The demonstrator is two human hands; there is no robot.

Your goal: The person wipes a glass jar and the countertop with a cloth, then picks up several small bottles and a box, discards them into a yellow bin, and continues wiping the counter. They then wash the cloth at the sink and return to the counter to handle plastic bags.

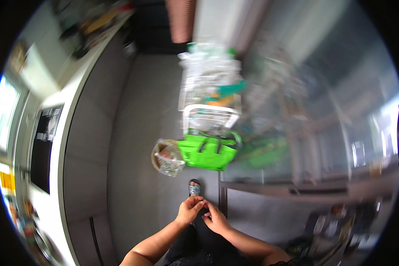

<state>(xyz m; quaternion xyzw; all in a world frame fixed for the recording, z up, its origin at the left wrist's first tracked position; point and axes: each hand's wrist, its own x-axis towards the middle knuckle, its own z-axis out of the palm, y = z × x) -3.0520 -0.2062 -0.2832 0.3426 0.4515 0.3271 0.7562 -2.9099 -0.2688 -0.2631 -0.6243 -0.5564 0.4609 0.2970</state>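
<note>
My left hand (pixel 190 210) and my right hand (pixel 215 219) meet low in front of my body, above my dark trousers. Thumb and forefinger of the left one are pinched together. The fingers of the right one are curled, their tips close to the left fingertips. Whatever may be between them is too small to make out. Just beyond the hands a foot in a sandal (pixel 194 188) stands on the grey floor (pixel 139 111). Farther ahead are a bright green bag (pixel 207 153) with dark handles and a round bin (pixel 157 165) with clear plastic in it.
Behind the green bag is a white rack (pixel 210 107) piled with plastic bags (pixel 208 66), blurred. A long counter (pixel 66 146) with dark cabinets runs along the left, bearing a black hob (pixel 46 148). Glossy glass panels (pixel 319 111) stand at the right.
</note>
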